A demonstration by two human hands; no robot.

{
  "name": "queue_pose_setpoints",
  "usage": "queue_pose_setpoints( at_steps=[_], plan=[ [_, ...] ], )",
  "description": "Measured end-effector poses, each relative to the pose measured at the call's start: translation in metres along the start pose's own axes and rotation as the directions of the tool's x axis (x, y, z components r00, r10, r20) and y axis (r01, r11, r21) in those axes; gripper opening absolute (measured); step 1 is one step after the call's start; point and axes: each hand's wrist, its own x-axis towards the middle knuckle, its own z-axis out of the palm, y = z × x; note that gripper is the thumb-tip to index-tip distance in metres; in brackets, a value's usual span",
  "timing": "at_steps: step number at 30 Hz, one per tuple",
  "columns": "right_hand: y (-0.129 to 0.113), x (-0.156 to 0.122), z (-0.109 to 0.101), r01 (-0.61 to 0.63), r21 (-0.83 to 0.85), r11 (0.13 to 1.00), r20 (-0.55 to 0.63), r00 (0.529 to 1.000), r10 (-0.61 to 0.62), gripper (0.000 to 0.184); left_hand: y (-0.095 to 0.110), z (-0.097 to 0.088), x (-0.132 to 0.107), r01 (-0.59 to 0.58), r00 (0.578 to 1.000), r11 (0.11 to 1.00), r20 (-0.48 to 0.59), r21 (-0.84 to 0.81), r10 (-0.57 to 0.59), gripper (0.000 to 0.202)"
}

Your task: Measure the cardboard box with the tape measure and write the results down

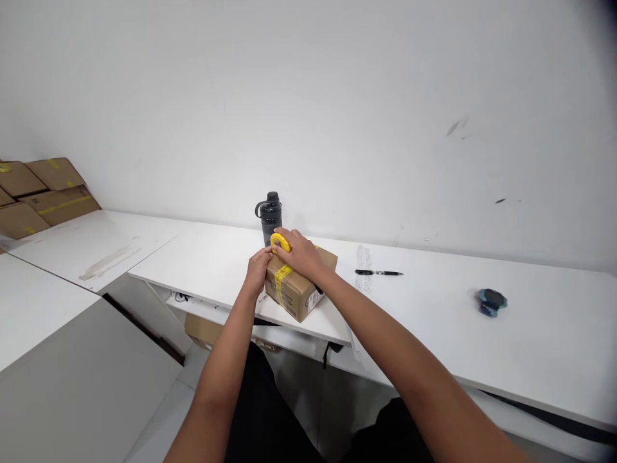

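A small brown cardboard box point(295, 290) with yellow tape along its top sits at the near edge of the white table point(530, 334). My right hand point(301, 252) rests on top of the box, closed round a yellow tape roll point(280, 242). My left hand point(257, 267) pinches at the box's left end, fingers closed at the tape there. What the left fingers grip is too small to make out.
A dark water bottle point(270, 217) stands just behind the box. A black pen point(378, 272) lies to the right, and a small dark blue object point(491, 301) farther right. Several cardboard boxes point(41, 196) are stacked at far left against the wall.
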Motion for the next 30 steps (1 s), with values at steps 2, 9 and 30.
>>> queue_pose_setpoints(
  at_steps=[2, 9, 30],
  plan=[
    [-0.001, -0.001, 0.0, 0.009, -0.029, 1.0, -0.01, 1.0, -0.009, 0.045, 0.0, 0.0, 0.0, -0.011, 1.0, 1.0, -0.002, 0.009, 0.011, 0.029],
    [-0.001, -0.004, 0.001, 0.012, -0.07, 0.998, -0.032, 0.999, -0.014, 0.045, 0.003, -0.002, 0.0, -0.038, 0.999, 0.993, -0.01, 0.115, 0.04, 0.026],
    [0.0, -0.068, -0.059, -0.081, -0.082, 0.993, 0.028, 0.996, 0.083, 0.04, 0.009, -0.01, 0.002, -0.16, 0.987, 0.794, 0.103, 0.586, 0.123, 0.025]
  ],
)
